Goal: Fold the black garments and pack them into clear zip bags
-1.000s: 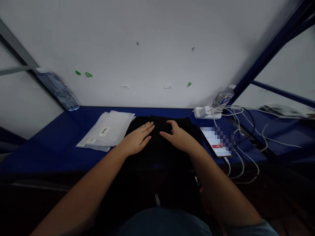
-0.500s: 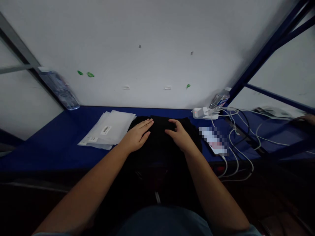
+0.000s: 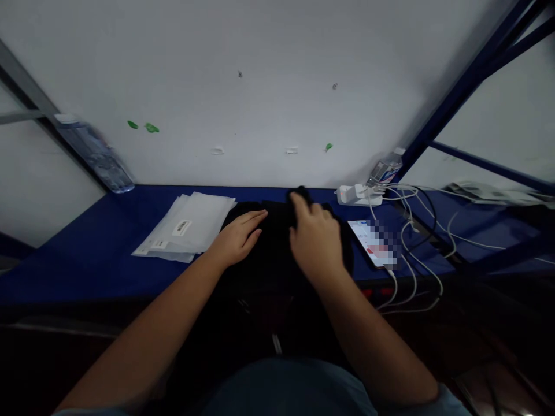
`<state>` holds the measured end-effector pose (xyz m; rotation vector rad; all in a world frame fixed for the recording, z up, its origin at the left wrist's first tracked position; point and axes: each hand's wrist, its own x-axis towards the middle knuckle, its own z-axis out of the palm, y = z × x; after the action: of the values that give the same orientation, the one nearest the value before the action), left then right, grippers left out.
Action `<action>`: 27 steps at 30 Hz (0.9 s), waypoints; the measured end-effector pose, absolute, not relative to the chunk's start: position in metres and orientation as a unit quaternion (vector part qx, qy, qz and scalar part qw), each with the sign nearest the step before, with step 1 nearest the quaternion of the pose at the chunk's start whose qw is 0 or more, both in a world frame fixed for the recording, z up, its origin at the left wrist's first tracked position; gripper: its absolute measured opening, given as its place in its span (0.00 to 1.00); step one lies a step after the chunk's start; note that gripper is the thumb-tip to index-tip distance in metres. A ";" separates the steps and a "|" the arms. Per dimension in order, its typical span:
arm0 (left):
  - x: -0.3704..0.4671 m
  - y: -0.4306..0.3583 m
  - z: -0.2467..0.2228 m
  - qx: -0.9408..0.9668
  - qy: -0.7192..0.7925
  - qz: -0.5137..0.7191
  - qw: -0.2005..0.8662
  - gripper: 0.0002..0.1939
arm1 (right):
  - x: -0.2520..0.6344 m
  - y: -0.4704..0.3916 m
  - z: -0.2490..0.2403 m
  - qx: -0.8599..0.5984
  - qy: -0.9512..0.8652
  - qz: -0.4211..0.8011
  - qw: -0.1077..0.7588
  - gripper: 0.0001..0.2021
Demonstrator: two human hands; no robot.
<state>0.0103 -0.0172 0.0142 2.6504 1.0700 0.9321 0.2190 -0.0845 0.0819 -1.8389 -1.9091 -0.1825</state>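
Note:
A black cloth (image 3: 273, 242) lies at the front middle of the blue table (image 3: 99, 231). My left hand (image 3: 237, 238) rests flat on the cloth's left part, its fingers stretched out and the thumb apart, holding nothing. On the right part, my right hand (image 3: 315, 237) has its fingers curled on the black cloth, and a dark fold of it stands up beyond the index finger. Left of the cloth lie white plastic bags (image 3: 195, 219) with barcode labels, near my left forearm.
A phone (image 3: 373, 245) on a charging cable lies right of the cloth. Behind it are a white power strip (image 3: 359, 195), tangled cables and a small bottle (image 3: 385, 170). A large bottle (image 3: 95, 153) leans at the left against the frame.
My right hand has turned and its fingers have curled, lifting a fold of the black cloth at the back. My left hand stays flat. The view has shifted slightly.

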 end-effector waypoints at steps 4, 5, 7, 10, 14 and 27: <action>0.012 -0.015 0.014 0.874 0.376 0.301 0.072 0.25 | 0.172 -0.079 0.065 -0.630 -0.758 -0.040 0.163 0.26; 0.012 -0.014 0.014 0.868 0.382 0.307 0.080 0.25 | 0.165 -0.077 0.063 -0.630 -0.758 -0.033 0.166 0.26; 0.011 -0.011 0.012 0.847 0.400 0.335 0.100 0.26 | 0.156 -0.075 0.064 -0.636 -0.749 -0.018 0.182 0.27; 0.008 -0.006 0.008 0.789 0.458 0.392 0.121 0.26 | 0.152 -0.073 0.072 -0.615 -0.763 0.023 0.197 0.29; 0.004 -0.005 0.008 0.742 0.504 0.431 0.097 0.25 | 0.165 -0.069 0.068 -0.520 -0.815 0.093 0.237 0.25; 0.015 -0.014 0.010 0.842 0.436 0.301 0.105 0.24 | 0.209 -0.058 0.023 -0.587 -0.754 0.147 0.253 0.32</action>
<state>0.0151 -0.0135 0.0104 2.4800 1.2854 0.8860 0.2092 -0.0582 0.0227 -1.5964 -2.0506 0.4001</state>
